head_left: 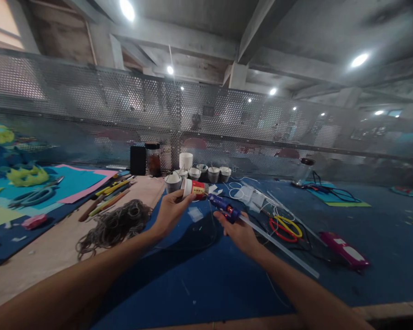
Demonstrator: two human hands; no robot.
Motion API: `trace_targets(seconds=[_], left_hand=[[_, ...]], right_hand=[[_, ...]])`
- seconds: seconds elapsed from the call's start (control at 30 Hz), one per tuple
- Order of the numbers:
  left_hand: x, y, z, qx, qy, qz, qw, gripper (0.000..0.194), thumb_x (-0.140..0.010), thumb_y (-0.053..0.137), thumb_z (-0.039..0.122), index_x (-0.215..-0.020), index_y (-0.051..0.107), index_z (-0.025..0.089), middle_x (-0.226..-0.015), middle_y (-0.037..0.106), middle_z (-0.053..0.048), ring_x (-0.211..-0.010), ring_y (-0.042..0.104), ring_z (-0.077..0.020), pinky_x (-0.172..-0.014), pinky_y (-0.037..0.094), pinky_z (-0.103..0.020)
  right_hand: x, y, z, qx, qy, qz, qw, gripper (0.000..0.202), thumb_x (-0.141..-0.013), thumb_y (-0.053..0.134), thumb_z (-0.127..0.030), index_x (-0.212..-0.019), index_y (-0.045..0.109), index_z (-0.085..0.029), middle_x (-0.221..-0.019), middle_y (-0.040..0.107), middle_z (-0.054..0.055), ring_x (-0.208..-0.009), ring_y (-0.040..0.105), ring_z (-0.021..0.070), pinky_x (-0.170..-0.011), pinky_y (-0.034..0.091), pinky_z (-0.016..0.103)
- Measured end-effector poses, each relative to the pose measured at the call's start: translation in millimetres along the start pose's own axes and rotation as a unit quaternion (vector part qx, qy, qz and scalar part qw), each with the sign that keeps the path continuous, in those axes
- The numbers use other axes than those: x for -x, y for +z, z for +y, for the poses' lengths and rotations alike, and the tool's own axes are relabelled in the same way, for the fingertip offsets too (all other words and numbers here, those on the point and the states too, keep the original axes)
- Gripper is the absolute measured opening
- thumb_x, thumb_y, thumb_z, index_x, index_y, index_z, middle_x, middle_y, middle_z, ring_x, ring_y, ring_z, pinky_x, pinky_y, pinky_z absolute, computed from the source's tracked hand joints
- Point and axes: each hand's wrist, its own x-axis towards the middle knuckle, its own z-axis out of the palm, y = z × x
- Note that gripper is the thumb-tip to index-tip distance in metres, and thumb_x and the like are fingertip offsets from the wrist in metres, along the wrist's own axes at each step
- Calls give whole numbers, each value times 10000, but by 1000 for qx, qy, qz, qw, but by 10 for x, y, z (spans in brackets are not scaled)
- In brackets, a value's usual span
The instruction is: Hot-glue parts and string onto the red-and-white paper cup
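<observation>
My left hand (174,210) is closed around a small paper cup (196,189), tipped on its side, with a red and yellow patterned wall. Its white rim end faces left and its base end faces right. In my right hand (240,231) is a blue hot glue gun (224,206), its nozzle pointing up and left at the cup's base end. Whether the nozzle touches the cup I cannot tell. A long clear glue stick (282,248) sticks out behind the gun, toward the lower right.
Several cups (213,174) stand behind my hands, near a lidded jar (154,160). Grey yarn (120,224) lies left, beside tools (106,197), scissors (34,196) and coloured paper (82,183). Red and yellow scissors (285,229) and a magenta device (346,250) lie right. A perforated metal screen (206,110) borders the back.
</observation>
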Motion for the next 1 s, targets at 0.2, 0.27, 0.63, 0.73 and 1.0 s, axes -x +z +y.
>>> trace_targets(seconds=[0.2,0.27,0.63,0.73,1.0], left_hand=[[-1,11,84,25,-20,-1,999,287,-867,678,388,-983,789,150,-909,792,-56,-823,705,-231,-673,525,-278],[-6,9,74,25,-18,2,1000,287,-865,682,391,-989,789,156,-919,795,-55,-835,711,-239,-679,533,-284],[-24,-9,26,30,-19,1,999,323,-867,693,402,-1046,783,148,-994,795,-71,-922,712,-251,-781,547,-307],[-20,-8,45,35,-21,-4,999,338,-864,693,428,-1020,787,144,-990,796,-76,-919,714,-262,-753,552,-306],[15,36,68,39,-26,0,999,321,-851,698,397,-1032,785,148,-954,796,-73,-856,711,-239,-692,549,-297]], right_hand=[[3,13,-1,-11,5,-1,1000,398,-796,675,-605,-669,678,-227,-451,508,-12,-464,526,171,-509,453,298],[0,21,9,-13,3,1,1000,382,-795,687,-588,-682,694,-223,-464,531,-7,-472,534,170,-515,463,297],[1,44,84,21,14,4,1000,416,-796,697,-581,-578,617,-236,-421,487,-11,-484,561,189,-586,499,330],[-26,19,126,-2,29,1,1000,450,-801,686,-629,-624,639,-217,-457,525,-20,-485,561,167,-574,480,307],[-119,56,103,-197,38,-6,980,465,-834,625,-659,-894,655,-199,-730,721,45,-584,647,168,-633,510,290]])
